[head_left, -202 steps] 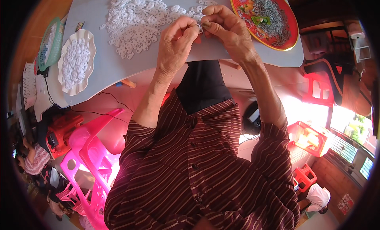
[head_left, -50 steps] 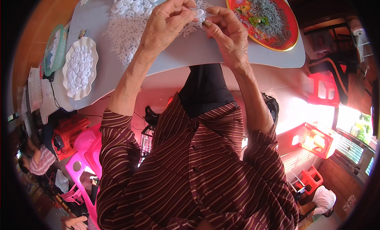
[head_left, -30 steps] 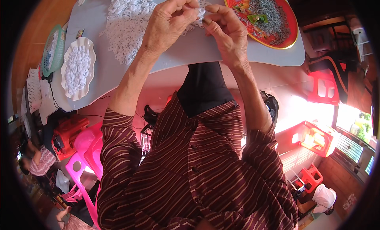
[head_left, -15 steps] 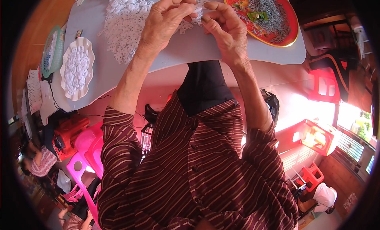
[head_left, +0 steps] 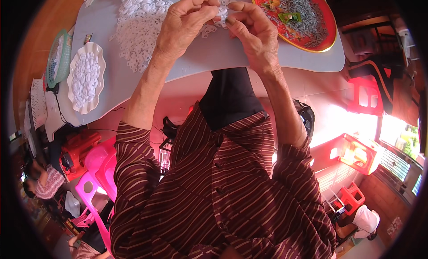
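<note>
Both of my hands are raised over the grey table [head_left: 196, 60], close together at its near edge. My left hand [head_left: 189, 25] is closed in a pinch, with a small white plastic piece [head_left: 221, 13] at its fingertips. Just to the right, my right hand [head_left: 258, 34] has its thumb and forefinger nearly together beside that piece; whatever lies between them is too small to make out. Left of the hands spreads a heap of small white plastic pieces with holes [head_left: 138, 36]. A red tray with a gold rim [head_left: 329, 29] holds many thin grey metal pieces [head_left: 307, 14], like small nails or screws.
At the table's left stand a wavy-edged white dish [head_left: 101, 65] full of white pieces and a green basket [head_left: 67, 58]. Pink chairs [head_left: 89, 192] are at left, red stools [head_left: 359, 154] at right. Other people [head_left: 48, 183] sit lower left; another person [head_left: 366, 219] is lower right.
Almost nothing differs. My fingertips have shifted slightly around the small white piece, and the view has moved a touch.
</note>
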`<state>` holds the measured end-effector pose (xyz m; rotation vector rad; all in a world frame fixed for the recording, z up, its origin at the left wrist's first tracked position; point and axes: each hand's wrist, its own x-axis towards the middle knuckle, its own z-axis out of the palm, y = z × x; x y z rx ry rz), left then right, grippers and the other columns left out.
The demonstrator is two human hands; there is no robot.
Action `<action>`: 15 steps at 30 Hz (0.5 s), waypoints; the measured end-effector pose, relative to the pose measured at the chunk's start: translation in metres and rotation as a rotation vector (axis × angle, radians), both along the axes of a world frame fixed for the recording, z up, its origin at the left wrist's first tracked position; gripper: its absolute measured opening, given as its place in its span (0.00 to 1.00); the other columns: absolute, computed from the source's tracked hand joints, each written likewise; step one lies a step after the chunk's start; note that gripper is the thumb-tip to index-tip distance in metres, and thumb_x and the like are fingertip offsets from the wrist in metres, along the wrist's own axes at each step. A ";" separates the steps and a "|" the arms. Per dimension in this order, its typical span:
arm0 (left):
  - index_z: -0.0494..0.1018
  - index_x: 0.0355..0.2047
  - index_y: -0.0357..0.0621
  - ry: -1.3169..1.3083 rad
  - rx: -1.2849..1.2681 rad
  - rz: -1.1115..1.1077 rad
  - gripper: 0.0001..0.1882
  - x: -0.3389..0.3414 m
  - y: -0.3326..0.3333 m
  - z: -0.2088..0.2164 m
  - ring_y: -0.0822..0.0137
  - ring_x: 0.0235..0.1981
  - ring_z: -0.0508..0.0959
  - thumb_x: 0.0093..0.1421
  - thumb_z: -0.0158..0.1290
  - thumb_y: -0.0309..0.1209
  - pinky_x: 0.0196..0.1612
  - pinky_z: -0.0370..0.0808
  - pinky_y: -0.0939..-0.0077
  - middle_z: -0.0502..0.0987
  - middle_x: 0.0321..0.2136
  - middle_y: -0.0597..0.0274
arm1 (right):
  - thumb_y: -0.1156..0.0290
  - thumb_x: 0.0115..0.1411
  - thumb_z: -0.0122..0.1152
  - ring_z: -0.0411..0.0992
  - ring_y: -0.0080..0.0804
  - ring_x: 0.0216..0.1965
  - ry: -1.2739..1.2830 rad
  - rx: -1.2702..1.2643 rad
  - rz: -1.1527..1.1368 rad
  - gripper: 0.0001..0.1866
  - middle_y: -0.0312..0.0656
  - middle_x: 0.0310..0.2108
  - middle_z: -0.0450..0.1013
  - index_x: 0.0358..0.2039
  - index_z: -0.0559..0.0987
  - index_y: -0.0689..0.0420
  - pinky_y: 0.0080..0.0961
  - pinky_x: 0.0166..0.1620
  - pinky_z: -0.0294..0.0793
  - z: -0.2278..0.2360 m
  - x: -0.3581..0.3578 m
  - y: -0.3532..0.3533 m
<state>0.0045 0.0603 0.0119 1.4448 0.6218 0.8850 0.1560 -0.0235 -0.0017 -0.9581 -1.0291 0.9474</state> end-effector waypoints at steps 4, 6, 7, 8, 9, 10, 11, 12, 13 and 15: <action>0.73 0.40 0.37 0.002 0.013 0.001 0.10 0.002 -0.001 0.001 0.76 0.32 0.75 0.58 0.50 0.26 0.39 0.71 0.81 0.74 0.33 0.68 | 0.79 0.56 0.58 0.67 0.15 0.28 -0.008 -0.002 -0.003 0.15 0.32 0.28 0.71 0.45 0.71 0.62 0.13 0.33 0.68 0.000 0.000 0.000; 0.73 0.40 0.37 0.009 0.019 0.001 0.09 0.002 -0.001 0.001 0.76 0.32 0.75 0.58 0.50 0.26 0.39 0.71 0.81 0.74 0.33 0.68 | 0.79 0.56 0.58 0.67 0.15 0.28 -0.013 -0.004 -0.004 0.15 0.32 0.28 0.71 0.44 0.71 0.62 0.13 0.33 0.68 0.000 0.000 0.000; 0.73 0.40 0.38 0.020 0.029 -0.005 0.09 0.001 0.000 0.001 0.77 0.32 0.74 0.59 0.50 0.26 0.39 0.70 0.82 0.74 0.32 0.69 | 0.79 0.56 0.58 0.67 0.15 0.28 -0.018 -0.006 -0.006 0.15 0.32 0.28 0.71 0.44 0.71 0.62 0.13 0.33 0.68 0.000 0.000 0.000; 0.73 0.40 0.38 0.031 0.038 -0.012 0.09 0.001 -0.001 0.002 0.78 0.32 0.74 0.59 0.50 0.26 0.39 0.70 0.83 0.74 0.31 0.69 | 0.79 0.56 0.58 0.67 0.15 0.28 -0.018 -0.006 -0.006 0.15 0.32 0.28 0.71 0.44 0.71 0.62 0.13 0.33 0.68 0.000 0.000 0.000; 0.73 0.40 0.38 0.031 0.038 -0.011 0.09 0.001 -0.001 0.004 0.78 0.32 0.74 0.59 0.50 0.26 0.39 0.70 0.83 0.74 0.31 0.69 | 0.79 0.56 0.58 0.67 0.15 0.28 -0.013 -0.004 -0.004 0.15 0.32 0.28 0.71 0.44 0.71 0.62 0.13 0.33 0.69 -0.001 0.001 0.000; 0.73 0.40 0.39 0.084 0.076 -0.010 0.09 0.002 -0.003 0.006 0.78 0.32 0.73 0.59 0.50 0.26 0.38 0.70 0.84 0.74 0.31 0.70 | 0.78 0.56 0.58 0.67 0.15 0.29 -0.008 -0.002 -0.003 0.14 0.32 0.28 0.71 0.44 0.71 0.62 0.13 0.33 0.69 -0.001 0.001 0.000; 0.72 0.40 0.39 0.137 0.115 -0.009 0.09 0.003 -0.004 0.008 0.79 0.32 0.73 0.59 0.50 0.26 0.38 0.69 0.85 0.73 0.30 0.71 | 0.78 0.56 0.58 0.67 0.15 0.29 -0.008 -0.003 -0.003 0.14 0.32 0.28 0.71 0.44 0.71 0.62 0.13 0.33 0.69 -0.001 0.001 0.000; 0.72 0.40 0.39 0.137 0.115 -0.009 0.09 0.003 -0.006 0.008 0.79 0.32 0.73 0.59 0.50 0.26 0.38 0.69 0.85 0.73 0.30 0.71 | 0.78 0.56 0.58 0.67 0.15 0.29 -0.021 -0.001 -0.010 0.14 0.32 0.28 0.71 0.44 0.71 0.62 0.13 0.33 0.69 -0.001 0.001 0.000; 0.72 0.40 0.39 0.156 0.111 -0.030 0.09 0.003 -0.007 0.008 0.80 0.31 0.72 0.59 0.50 0.26 0.37 0.69 0.86 0.73 0.30 0.71 | 0.78 0.56 0.58 0.67 0.15 0.29 -0.033 0.001 -0.017 0.14 0.33 0.28 0.72 0.44 0.71 0.62 0.13 0.33 0.69 -0.001 0.001 0.000; 0.72 0.40 0.39 0.175 0.107 -0.050 0.09 0.003 -0.008 0.009 0.81 0.31 0.71 0.59 0.50 0.26 0.37 0.68 0.87 0.73 0.30 0.72 | 0.78 0.56 0.58 0.68 0.16 0.29 -0.022 0.001 -0.015 0.14 0.33 0.28 0.72 0.44 0.71 0.62 0.13 0.33 0.69 -0.001 0.000 0.000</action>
